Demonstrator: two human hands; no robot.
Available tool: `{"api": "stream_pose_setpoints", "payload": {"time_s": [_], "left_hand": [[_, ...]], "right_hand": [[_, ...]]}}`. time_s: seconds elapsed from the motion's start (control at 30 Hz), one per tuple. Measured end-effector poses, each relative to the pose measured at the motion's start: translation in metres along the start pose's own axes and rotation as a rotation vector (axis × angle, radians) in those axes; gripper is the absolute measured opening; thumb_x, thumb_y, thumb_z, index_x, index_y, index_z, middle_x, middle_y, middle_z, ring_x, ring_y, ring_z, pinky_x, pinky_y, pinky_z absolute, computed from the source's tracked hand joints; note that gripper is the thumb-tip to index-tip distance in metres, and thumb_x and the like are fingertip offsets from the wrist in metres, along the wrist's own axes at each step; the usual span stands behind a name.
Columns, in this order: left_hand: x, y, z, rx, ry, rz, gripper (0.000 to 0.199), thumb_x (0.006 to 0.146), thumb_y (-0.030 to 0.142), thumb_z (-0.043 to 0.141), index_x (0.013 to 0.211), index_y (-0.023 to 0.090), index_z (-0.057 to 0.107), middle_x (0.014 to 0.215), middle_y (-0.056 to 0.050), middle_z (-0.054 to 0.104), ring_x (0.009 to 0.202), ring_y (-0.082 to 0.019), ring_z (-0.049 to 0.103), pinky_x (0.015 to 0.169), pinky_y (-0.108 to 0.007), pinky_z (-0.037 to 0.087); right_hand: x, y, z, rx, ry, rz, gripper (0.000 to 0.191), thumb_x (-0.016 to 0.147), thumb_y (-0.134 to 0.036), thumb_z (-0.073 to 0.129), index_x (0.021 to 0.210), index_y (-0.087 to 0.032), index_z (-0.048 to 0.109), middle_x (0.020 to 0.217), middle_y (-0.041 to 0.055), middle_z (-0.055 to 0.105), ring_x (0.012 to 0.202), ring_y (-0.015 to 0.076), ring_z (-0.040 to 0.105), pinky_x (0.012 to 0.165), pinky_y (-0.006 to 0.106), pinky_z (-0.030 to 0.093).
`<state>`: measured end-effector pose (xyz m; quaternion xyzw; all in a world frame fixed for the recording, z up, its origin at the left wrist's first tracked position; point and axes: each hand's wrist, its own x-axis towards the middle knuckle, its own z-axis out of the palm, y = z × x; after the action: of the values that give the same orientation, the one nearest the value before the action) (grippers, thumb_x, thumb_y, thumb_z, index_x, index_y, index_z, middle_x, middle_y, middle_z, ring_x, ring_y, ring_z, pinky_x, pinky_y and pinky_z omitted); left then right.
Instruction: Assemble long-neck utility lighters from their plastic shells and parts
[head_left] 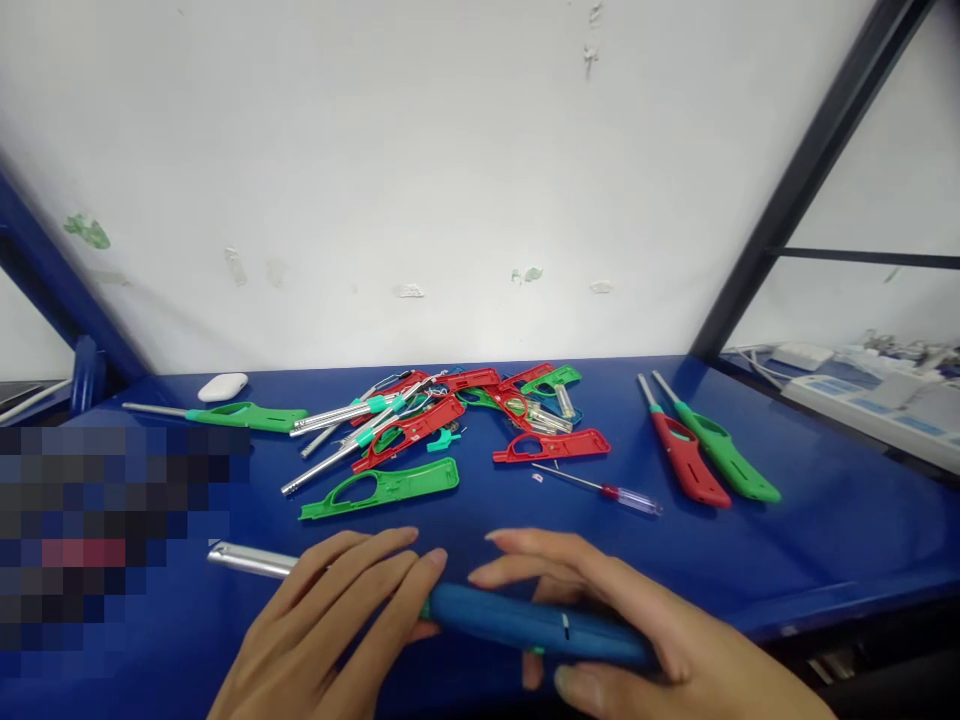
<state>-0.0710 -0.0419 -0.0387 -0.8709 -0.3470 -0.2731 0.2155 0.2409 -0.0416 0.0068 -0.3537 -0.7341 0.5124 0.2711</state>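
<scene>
A long-necked lighter with a blue handle (510, 618) and a metal tube (251, 559) lies across both hands, above the front of the table. My left hand (337, 620) is closed over the lighter's neck, its fingers hiding where tube and handle meet. Around the rear of the handle curls my right hand (637, 630), thumb below and fingers above; the handle's end sits against the palm. Just beyond my hands is a green lighter half-shell (409, 487). A screwdriver (630, 499) with a clear purplish handle rests farther right, beside a red half-shell (562, 446).
Behind is a pile of red and green shells, metal tubes (330, 470) and gas tanks. Whole lighters lie at the right, one red (690, 465) and one green (724, 450); another green lighter (251, 416) is at the left near a white case (223, 387). A pixelated patch covers the left side.
</scene>
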Motion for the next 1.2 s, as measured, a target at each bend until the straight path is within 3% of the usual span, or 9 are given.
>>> {"api": "stream_pose_setpoints", "payload": {"time_s": [0.07, 0.13, 0.27, 0.37, 0.47, 0.73, 0.9, 1.0, 1.2], "left_hand": [[0.011, 0.001, -0.002, 0.044, 0.053, -0.026, 0.054, 0.102, 0.014, 0.063, 0.152, 0.035, 0.057, 0.144, -0.002, 0.071, 0.143, -0.028, 0.060, 0.123, -0.044, 0.044], [0.021, 0.004, -0.003, 0.051, 0.161, -0.080, 0.054, 0.101, 0.012, 0.064, 0.151, 0.031, 0.057, 0.149, -0.005, 0.066, 0.154, -0.030, 0.046, 0.127, -0.046, 0.035], [0.028, 0.008, -0.002, -0.030, 0.243, -0.185, 0.055, 0.098, 0.002, 0.057, 0.148, 0.024, 0.058, 0.146, -0.008, 0.061, 0.151, -0.029, 0.044, 0.126, -0.046, 0.034], [0.025, 0.007, 0.002, -0.035, 0.176, -0.164, 0.056, 0.096, -0.001, 0.057, 0.146, 0.023, 0.059, 0.144, -0.008, 0.061, 0.148, -0.029, 0.045, 0.125, -0.046, 0.033], [0.025, 0.006, 0.007, -0.032, 0.153, -0.151, 0.050, 0.097, -0.001, 0.057, 0.142, 0.018, 0.062, 0.140, -0.010, 0.062, 0.144, -0.028, 0.047, 0.123, -0.044, 0.033], [0.027, 0.001, 0.015, -0.066, 0.107, -0.211, 0.031, 0.104, 0.015, 0.055, 0.134, 0.021, 0.063, 0.126, -0.006, 0.069, 0.131, -0.023, 0.055, 0.112, -0.038, 0.043], [0.025, 0.001, 0.016, -0.073, 0.088, -0.227, 0.026, 0.106, 0.023, 0.054, 0.129, 0.023, 0.066, 0.120, -0.005, 0.073, 0.124, -0.022, 0.062, 0.107, -0.036, 0.051], [0.026, 0.002, 0.016, -0.059, 0.091, -0.223, 0.023, 0.107, 0.025, 0.053, 0.124, 0.023, 0.069, 0.116, -0.004, 0.074, 0.116, -0.021, 0.067, 0.103, -0.033, 0.054], [0.030, 0.002, 0.014, -0.074, 0.100, -0.221, 0.023, 0.108, 0.027, 0.050, 0.117, 0.024, 0.070, 0.109, -0.003, 0.075, 0.102, -0.017, 0.073, 0.091, -0.027, 0.059]], "right_hand": [[-0.003, 0.002, -0.005, 0.204, -0.042, 0.086, 0.064, 0.103, -0.033, 0.064, 0.161, -0.049, 0.043, 0.143, 0.0054, 0.068, 0.096, 0.0181, 0.076, 0.046, 0.012, 0.045], [-0.004, 0.007, -0.006, 0.295, -0.003, 0.160, 0.063, 0.103, -0.036, 0.065, 0.160, -0.051, 0.043, 0.140, 0.0053, 0.068, 0.080, 0.0114, 0.071, 0.042, 0.010, 0.032], [-0.001, 0.022, 0.001, 0.248, 0.206, 0.191, 0.068, 0.108, -0.050, 0.057, 0.165, -0.058, 0.021, 0.148, 0.0050, 0.063, 0.061, 0.0044, 0.057, 0.048, 0.013, 0.039], [0.004, 0.029, 0.005, 0.011, 0.353, 0.181, 0.069, 0.108, -0.058, 0.052, 0.167, -0.057, 0.016, 0.159, 0.0040, 0.056, 0.097, 0.0162, 0.072, 0.065, 0.020, 0.057], [0.008, 0.029, 0.008, -0.152, 0.406, 0.149, 0.068, 0.108, -0.060, 0.047, 0.169, -0.051, 0.018, 0.163, 0.0044, 0.052, 0.140, 0.0276, 0.059, 0.084, 0.031, 0.064], [0.009, 0.030, 0.011, -0.243, 0.439, 0.078, 0.063, 0.111, -0.053, 0.046, 0.169, -0.043, 0.024, 0.160, 0.0074, 0.057, 0.147, 0.0266, 0.055, 0.120, 0.050, 0.046], [0.009, 0.031, 0.007, -0.172, 0.410, 0.103, 0.065, 0.109, -0.055, 0.048, 0.169, -0.049, 0.021, 0.161, 0.0068, 0.054, 0.095, 0.0198, 0.077, 0.081, 0.034, 0.066], [0.007, 0.029, 0.003, -0.062, 0.339, 0.110, 0.067, 0.108, -0.051, 0.051, 0.167, -0.054, 0.019, 0.156, 0.0054, 0.057, 0.060, 0.0101, 0.065, 0.053, 0.022, 0.057], [0.005, 0.022, -0.001, 0.144, 0.270, 0.171, 0.073, 0.105, -0.050, 0.059, 0.165, -0.059, 0.019, 0.148, 0.0026, 0.058, 0.066, 0.0102, 0.057, 0.062, 0.025, 0.054]]}}
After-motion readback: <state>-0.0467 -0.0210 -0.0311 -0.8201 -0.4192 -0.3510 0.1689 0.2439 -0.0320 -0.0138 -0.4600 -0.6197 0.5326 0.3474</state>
